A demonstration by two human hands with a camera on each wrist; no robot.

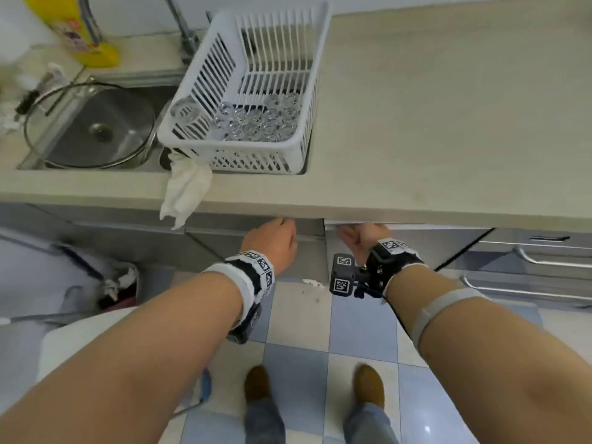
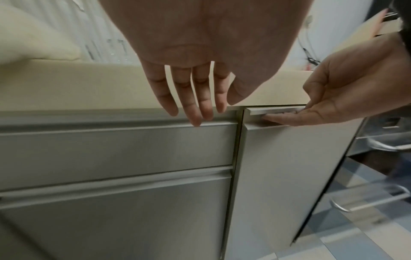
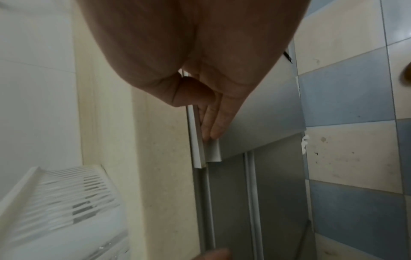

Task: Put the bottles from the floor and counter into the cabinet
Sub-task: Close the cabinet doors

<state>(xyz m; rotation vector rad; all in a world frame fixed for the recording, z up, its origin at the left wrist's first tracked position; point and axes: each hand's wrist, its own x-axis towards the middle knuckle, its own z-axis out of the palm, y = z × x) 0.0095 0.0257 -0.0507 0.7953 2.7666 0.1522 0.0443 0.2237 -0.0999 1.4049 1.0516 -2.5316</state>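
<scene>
A yellow bottle (image 1: pixel 86 33) stands on the counter at the far left, behind the sink. No bottle shows on the floor. Below the counter edge, the grey cabinet door (image 2: pixel 289 176) stands slightly ajar. My right hand (image 2: pixel 300 114) holds its top handle strip (image 2: pixel 278 110), fingers slid under the strip and thumb on top. My left hand (image 2: pixel 195 114) has straight fingers, the tips touching the top lip of the drawer front (image 2: pixel 111 146) left of the door. In the head view both hands, left (image 1: pixel 275 238) and right (image 1: pixel 358 235), reach under the counter overhang, which hides the fingertips.
A white basket (image 1: pixel 198 91) of glassware sits over the sink edge, a cloth (image 1: pixel 189 190) hanging below it. A glass lid (image 1: pixel 89 126) lies in the sink. Drawers with bar handles (image 1: pixel 544 257) are at right, a lined bin (image 1: pixel 118 283) at left. My feet stand on the tiled floor (image 1: pixel 362 322).
</scene>
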